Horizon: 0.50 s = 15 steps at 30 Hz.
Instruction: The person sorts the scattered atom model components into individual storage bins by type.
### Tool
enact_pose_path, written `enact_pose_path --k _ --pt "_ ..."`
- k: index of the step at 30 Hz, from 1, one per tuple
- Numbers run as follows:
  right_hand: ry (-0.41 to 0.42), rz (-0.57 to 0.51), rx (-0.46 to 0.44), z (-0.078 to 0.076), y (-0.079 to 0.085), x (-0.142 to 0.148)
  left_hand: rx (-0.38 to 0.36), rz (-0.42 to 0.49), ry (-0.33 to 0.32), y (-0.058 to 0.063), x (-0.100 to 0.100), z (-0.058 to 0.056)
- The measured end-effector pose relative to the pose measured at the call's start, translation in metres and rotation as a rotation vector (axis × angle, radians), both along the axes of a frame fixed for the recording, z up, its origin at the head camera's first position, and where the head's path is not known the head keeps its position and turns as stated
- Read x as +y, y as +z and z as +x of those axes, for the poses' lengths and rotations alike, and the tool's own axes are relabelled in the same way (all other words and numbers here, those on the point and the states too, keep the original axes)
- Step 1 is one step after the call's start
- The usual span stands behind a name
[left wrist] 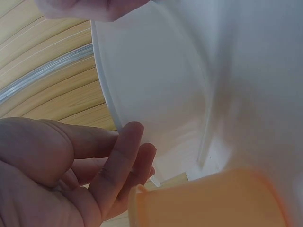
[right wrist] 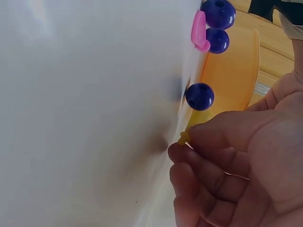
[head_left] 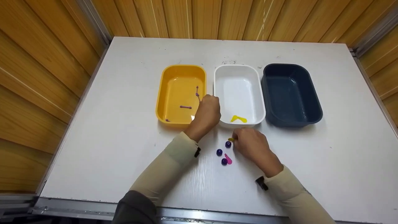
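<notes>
A small yellow teardrop-shaped piece (right wrist: 183, 138) is pinched between the thumb and forefinger of my right hand (head_left: 252, 144), low over the table just in front of the white tray (head_left: 238, 93). Three dark purple beads (head_left: 219, 152) and a pink teardrop-shaped piece (head_left: 229, 159) lie left of that hand. My left hand (head_left: 207, 112) hovers where the yellow tray (head_left: 177, 87) and white tray meet. Its fingers (left wrist: 120, 158) are loosely bent, overlapping the white tray's rim in the left wrist view; nothing shows between them.
Thin purple sticks (head_left: 186, 107) lie in the yellow tray. Two yellow pieces (head_left: 238, 119) lie at the white tray's near end. A dark blue tray (head_left: 287, 93) stands at the right of the row. Wood-patterned panels (head_left: 205, 18) enclose the white table (head_left: 124, 93).
</notes>
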State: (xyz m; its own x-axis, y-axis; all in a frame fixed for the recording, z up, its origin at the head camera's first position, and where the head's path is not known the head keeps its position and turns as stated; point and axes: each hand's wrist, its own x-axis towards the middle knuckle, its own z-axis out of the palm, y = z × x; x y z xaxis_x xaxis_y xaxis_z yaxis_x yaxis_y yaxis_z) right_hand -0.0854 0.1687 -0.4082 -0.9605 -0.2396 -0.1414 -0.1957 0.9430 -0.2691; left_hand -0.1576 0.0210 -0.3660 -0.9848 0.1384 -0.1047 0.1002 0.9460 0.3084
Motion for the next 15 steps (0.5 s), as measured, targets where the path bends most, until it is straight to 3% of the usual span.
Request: enact_pose_path --k 6,15 --pt "-0.013 -0.030 0.009 0.001 0.005 0.002 0.024 -0.034 -0.001 0.000 0.000 0.001" --pt "-0.013 -0.067 0.024 0.004 0.020 0.005 0.005 0.006 -0.005 0.000 0.000 0.000"
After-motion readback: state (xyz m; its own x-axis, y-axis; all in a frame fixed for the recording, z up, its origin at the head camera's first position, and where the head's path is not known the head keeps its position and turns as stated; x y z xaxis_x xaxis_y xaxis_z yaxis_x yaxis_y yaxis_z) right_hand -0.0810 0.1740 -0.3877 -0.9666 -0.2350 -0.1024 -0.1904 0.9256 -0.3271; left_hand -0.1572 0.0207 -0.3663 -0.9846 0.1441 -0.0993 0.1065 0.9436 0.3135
